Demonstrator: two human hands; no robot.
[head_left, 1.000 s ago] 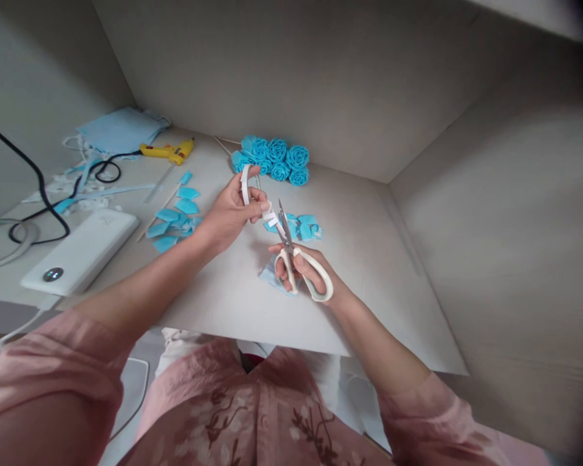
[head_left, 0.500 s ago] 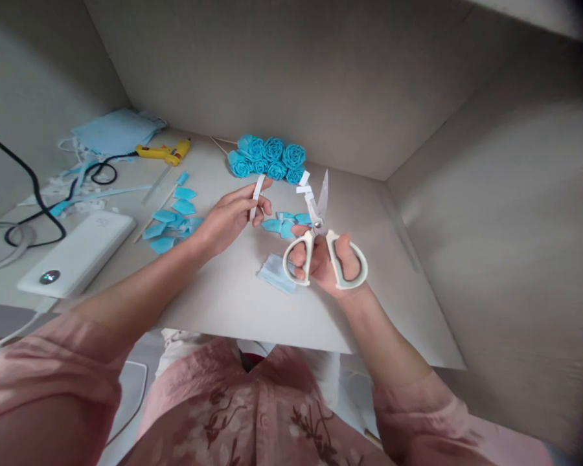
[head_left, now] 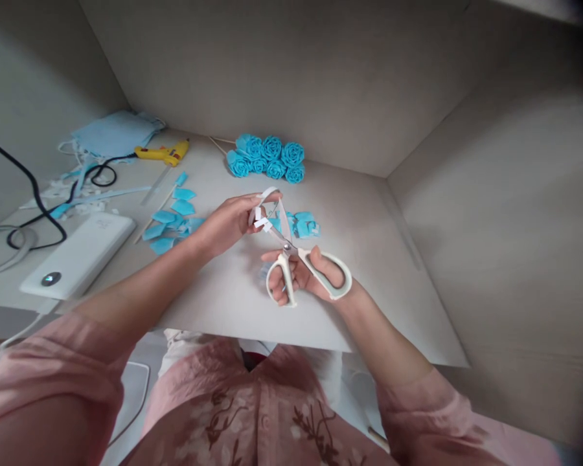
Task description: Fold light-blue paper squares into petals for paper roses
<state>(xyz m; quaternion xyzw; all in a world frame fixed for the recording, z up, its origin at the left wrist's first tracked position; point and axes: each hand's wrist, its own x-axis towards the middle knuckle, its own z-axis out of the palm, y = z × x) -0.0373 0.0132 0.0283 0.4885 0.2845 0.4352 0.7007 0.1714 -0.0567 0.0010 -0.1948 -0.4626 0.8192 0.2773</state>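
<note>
My left hand [head_left: 227, 224] is closed on a narrow white ring [head_left: 271, 191] that looks like a roll of tape. In my right hand [head_left: 315, 275] are scissors [head_left: 287, 247] with cream handles, thumb and fingers through the loops. The blades are spread and point up at the ring beside my left fingertips. Small white pieces [head_left: 263, 222] cling to one blade near its tip. Blue fabric petals [head_left: 305, 225] lie on the table just beyond the scissors. A folded pale blue piece under my right hand is mostly hidden.
Blue fabric roses [head_left: 272, 149] on sticks lie at the back. On the left are more blue petals [head_left: 165, 217], a stick [head_left: 158, 210], a yellow glue gun [head_left: 162, 153], stacked face masks [head_left: 119, 131], a white power bank [head_left: 80, 252] and cables. Walls enclose the table [head_left: 383, 285].
The scissors have moved left and down, turning toward my left hand, so the blades are now at the white ring. The ring has tilted and shows more of its loop.
</note>
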